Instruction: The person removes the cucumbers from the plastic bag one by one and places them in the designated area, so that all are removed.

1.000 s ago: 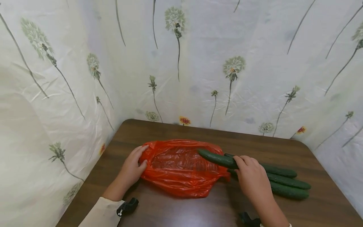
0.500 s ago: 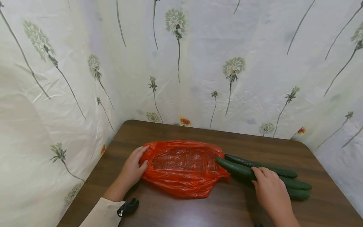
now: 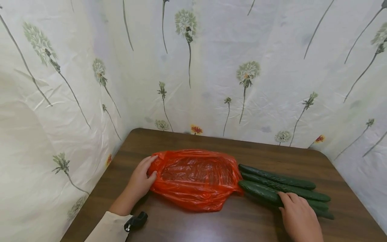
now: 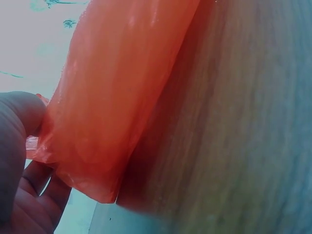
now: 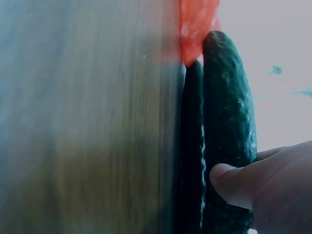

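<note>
A thin red plastic bag (image 3: 196, 200) lies on the wooden table with its mouth spread open. My left hand (image 3: 140, 178) holds its left end; in the left wrist view, the thumb and fingers pinch the red plastic (image 4: 107, 107). To the right of the bag, my right hand (image 3: 300, 215) grips a dark green cucumber (image 3: 260, 192) around its middle. The right wrist view shows the thumb across this cucumber (image 5: 226, 97), which lies over another cucumber (image 5: 191, 126) close to the table. Two more cucumbers (image 3: 278, 175) lie side by side behind it, pointing toward the bag.
The brown table (image 3: 169, 139) has rounded back corners and meets a pale flower-printed sheet (image 3: 211, 67) behind and at the left. A black device (image 3: 136, 221) sits at the left wrist by the sleeve (image 3: 110, 227).
My right hand has carried the gripped cucumber from over the bag's mouth rightward and toward me, onto the front of the cucumber group. The left hand stays at the bag.
</note>
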`<state>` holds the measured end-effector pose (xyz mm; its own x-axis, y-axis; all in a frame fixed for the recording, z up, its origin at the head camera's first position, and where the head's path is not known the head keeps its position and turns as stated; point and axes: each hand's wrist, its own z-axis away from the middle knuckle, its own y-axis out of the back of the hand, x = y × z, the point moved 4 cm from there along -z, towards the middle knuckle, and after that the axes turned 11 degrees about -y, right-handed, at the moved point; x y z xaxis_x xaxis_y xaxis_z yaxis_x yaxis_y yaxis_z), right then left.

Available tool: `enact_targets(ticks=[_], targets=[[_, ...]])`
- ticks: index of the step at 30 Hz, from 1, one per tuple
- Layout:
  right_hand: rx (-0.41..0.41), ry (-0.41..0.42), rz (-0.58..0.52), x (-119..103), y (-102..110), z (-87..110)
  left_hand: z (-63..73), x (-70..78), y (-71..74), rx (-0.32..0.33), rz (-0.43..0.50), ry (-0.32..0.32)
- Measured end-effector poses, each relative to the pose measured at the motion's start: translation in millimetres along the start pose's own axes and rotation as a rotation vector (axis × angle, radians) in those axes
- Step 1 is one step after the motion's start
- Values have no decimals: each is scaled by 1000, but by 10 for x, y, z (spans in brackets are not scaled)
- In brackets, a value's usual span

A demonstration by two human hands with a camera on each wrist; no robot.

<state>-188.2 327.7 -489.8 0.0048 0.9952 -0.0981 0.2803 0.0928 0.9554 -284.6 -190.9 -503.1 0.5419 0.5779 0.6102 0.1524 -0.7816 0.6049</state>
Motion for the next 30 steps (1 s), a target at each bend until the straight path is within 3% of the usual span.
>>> enact_targets(ticks=[6, 14, 22, 30], targets=[[-32, -30, -12, 114, -9, 54, -35, -11, 54, 37, -1, -34], [-66, -43, -15, 217, -33, 71, -22, -47, 92, 56, -13, -16], [-78, -13, -36, 143, -91, 74, -34, -29, 106, 72, -45, -56], [-67, -10, -49, 96, -93, 85, 5, -26, 76, 53, -14, -15]])
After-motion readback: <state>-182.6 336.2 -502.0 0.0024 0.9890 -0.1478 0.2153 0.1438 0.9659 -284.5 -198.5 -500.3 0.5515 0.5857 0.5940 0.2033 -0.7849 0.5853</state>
